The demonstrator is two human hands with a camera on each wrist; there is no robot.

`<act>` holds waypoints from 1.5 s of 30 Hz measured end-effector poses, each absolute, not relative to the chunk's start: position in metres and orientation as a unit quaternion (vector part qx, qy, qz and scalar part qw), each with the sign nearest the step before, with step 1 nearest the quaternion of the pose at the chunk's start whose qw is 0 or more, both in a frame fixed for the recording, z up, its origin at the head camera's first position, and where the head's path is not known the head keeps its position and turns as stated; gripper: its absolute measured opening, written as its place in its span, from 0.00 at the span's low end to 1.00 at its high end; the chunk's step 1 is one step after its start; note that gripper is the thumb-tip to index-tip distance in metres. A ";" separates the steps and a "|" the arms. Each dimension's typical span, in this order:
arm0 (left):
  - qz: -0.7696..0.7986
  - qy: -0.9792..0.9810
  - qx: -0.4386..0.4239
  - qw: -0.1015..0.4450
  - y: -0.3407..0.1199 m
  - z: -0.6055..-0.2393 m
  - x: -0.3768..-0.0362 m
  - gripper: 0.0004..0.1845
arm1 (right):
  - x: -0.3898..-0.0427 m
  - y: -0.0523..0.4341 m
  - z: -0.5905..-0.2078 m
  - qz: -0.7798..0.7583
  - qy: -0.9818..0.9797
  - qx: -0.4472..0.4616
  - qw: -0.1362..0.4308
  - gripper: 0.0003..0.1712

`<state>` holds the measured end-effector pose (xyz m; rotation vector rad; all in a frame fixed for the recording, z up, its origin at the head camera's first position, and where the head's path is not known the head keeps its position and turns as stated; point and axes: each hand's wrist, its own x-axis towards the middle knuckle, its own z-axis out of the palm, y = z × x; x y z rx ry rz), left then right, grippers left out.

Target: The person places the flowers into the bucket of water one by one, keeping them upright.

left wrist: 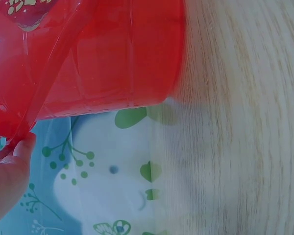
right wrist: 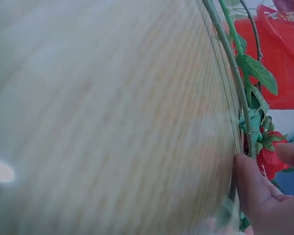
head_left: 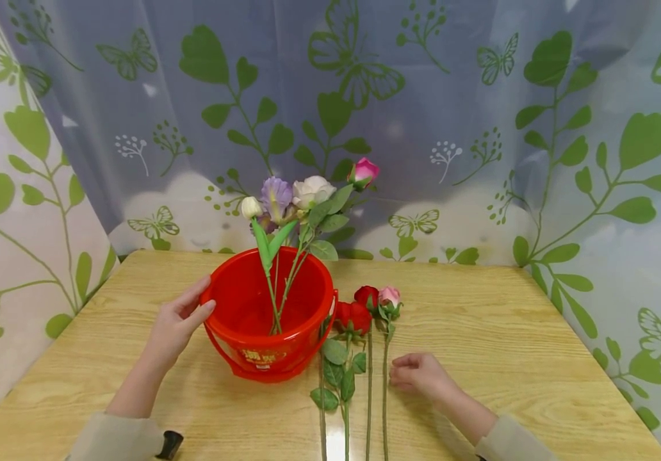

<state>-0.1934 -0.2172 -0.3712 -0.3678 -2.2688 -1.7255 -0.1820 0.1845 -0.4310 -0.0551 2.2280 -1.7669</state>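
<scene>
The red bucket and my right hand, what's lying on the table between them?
In the head view, three loose flower stems lie side by side between the bucket and the right hand, blooms pointing away; the fingertips reach the nearest stem.

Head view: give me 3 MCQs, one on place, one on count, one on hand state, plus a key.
1. Where does the red bucket stand, relative to the loose flowers on the table?
A. to their left
B. to their right
C. on them

2. How many loose stems lie on the table?
A. one
B. three
C. six

3. What is the left hand doing?
A. holding a flower
B. lying flat on the table
C. resting on the bucket's rim

Key: 1 A, the flowers lie right of it. 2 B, three stems run side by side. 3 C, thumb and fingers meet the rim; the right hand is at the stems.
</scene>
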 end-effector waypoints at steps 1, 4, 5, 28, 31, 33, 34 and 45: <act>-0.595 -0.783 -0.126 0.133 -0.217 -0.371 -0.194 0.27 | -0.182 0.185 -0.432 -0.617 0.772 -0.015 0.153 0.20; -0.596 -0.782 -0.127 0.132 -0.217 -0.372 -0.194 0.27 | -0.183 0.185 -0.432 -0.626 0.763 -0.008 0.164 0.21; -0.595 -0.782 -0.128 0.133 -0.218 -0.373 -0.194 0.27 | -0.184 0.185 -0.432 -0.631 0.757 -0.005 0.168 0.21; -0.594 -0.783 -0.127 0.130 -0.219 -0.376 -0.195 0.28 | -0.196 0.170 -0.441 -0.614 0.771 0.043 0.164 0.14; -0.593 -0.784 -0.128 0.133 -0.219 -0.376 -0.195 0.27 | -0.197 0.167 -0.441 -0.606 0.778 0.055 0.160 0.12; -0.593 -0.783 -0.129 0.134 -0.219 -0.376 -0.195 0.27 | -0.197 0.166 -0.441 -0.600 0.781 0.062 0.161 0.11; -0.594 -0.783 -0.130 0.135 -0.219 -0.376 -0.195 0.27 | -0.198 0.165 -0.441 -0.598 0.782 0.065 0.161 0.11; -0.596 -0.778 -0.138 0.139 -0.218 -0.376 -0.195 0.27 | -0.198 0.167 -0.442 -0.606 0.775 0.061 0.167 0.09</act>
